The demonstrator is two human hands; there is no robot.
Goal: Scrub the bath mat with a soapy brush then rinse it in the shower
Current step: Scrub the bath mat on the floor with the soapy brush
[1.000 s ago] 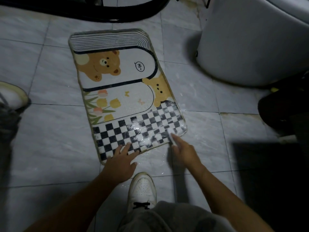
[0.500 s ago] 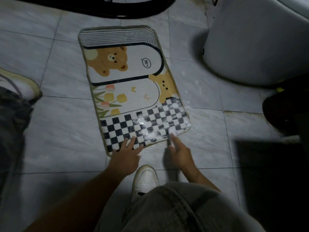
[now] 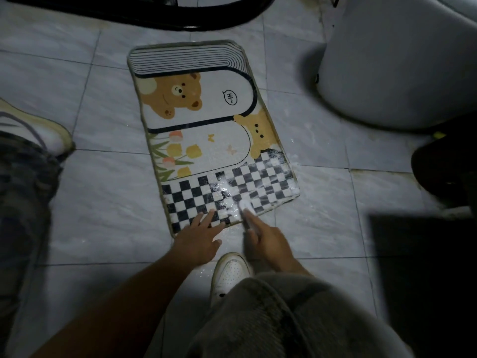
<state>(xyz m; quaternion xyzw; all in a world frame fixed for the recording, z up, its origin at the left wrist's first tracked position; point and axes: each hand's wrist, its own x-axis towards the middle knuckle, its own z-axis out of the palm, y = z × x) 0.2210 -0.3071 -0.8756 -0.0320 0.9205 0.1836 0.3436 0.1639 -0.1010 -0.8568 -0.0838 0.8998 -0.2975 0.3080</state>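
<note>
A bath mat point(image 3: 204, 130) printed with bears, tulips and a black-and-white checkered band lies flat on the tiled floor. White soap foam covers the near right part of the checkered band. My left hand point(image 3: 200, 237) presses flat on the mat's near edge, fingers spread. My right hand point(image 3: 265, 241) grips a small white brush point(image 3: 244, 206) whose head sits in the foam on the checkered band near the mat's front edge. The brush is partly blurred and mostly hidden by my fingers.
A white toilet base point(image 3: 392, 65) stands at the right. My white shoe point(image 3: 229, 273) is planted just below my hands. Another shoe point(image 3: 38, 130) and a trouser leg are at the left. A dark curved object point(image 3: 180, 14) lies beyond the mat, and wet tiles surround it.
My right hand with the brush has slid left along the checkered band toward my left hand. The view has shifted, so the mat sits further right in frame.
</note>
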